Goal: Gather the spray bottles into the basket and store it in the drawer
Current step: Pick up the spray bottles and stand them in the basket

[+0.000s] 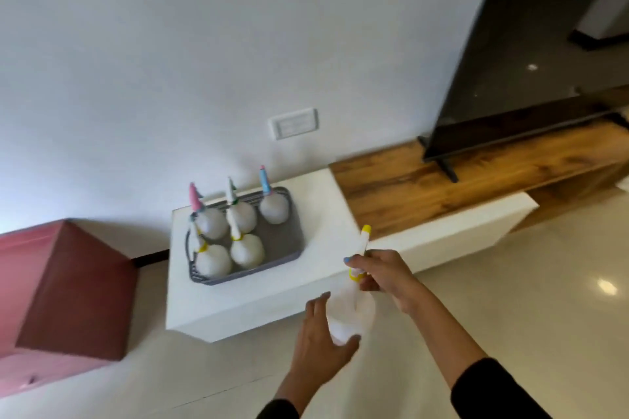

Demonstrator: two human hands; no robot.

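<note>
A grey basket (289, 241) sits on the white cabinet (238, 303). Several white round spray bottles stand in it, with a pink head (195, 197), a green head (231, 189), a blue head (264, 180) and yellow collars (238, 236). I hold one more white spray bottle (352, 311) with a yellow head in the air, in front of the cabinet's right part. My left hand (321, 347) cups its round body from below. My right hand (381, 274) grips its neck near the yellow collar.
A dark red box (73, 286) stands on the floor left of the cabinet. A wooden TV bench (442, 187) with a black television (527, 61) runs to the right. A wall socket (293, 123) is above the cabinet. Pale floor tiles lie in front.
</note>
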